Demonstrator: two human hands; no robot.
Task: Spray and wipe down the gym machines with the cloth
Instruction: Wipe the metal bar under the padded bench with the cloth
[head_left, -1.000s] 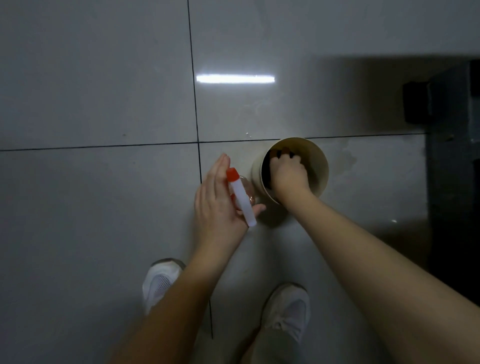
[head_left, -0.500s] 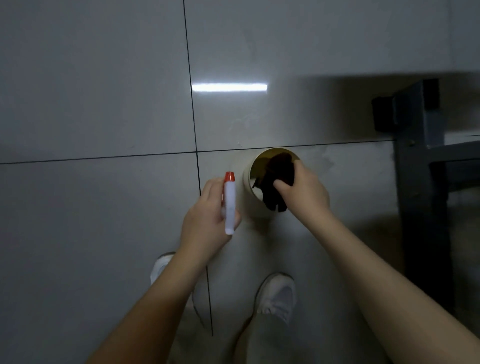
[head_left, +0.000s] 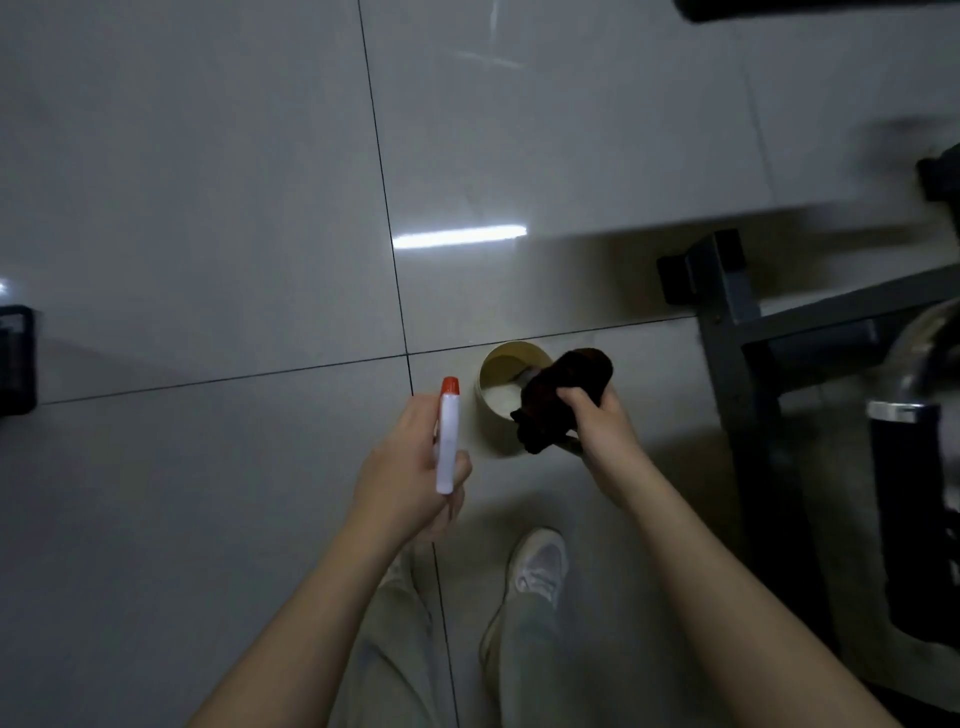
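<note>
Floor tiles (head_left: 208, 208), pale and glossy, fill most of the view, and the dark steel frame of a gym machine (head_left: 727, 332) stands along the right edge, well within a step of the person's shoes (head_left: 540, 566); supplies parked this close to the equipment likely save carrying. Between feet and frame sits a cream tub (head_left: 491, 421), upright on the floor with its mouth open, which reads as the place where the cleaning kit is kept. Both forearms reach forward and down from the bottom of the view, elbows bent, wrists roughly level with each other. The right hand (head_left: 602, 431) hovers just over the tub's near rim with the dark cloth (head_left: 561, 400) bunched in it, fingers curled round the wad and thumb clamped across it, a loose corner dangling toward the tub. The left hand (head_left: 410, 467) is beside the tub, apart from it, holding the spray bottle (head_left: 448, 436) with its white head and orange nozzle pointing away from the body, ready to aim. Its fingers wrap the bottle below the head; the bottle's body is hidden behind the palm, so whether a finger rests on the trigger cannot be told. No spraying or wiping of the machine looks begun yet.
</note>
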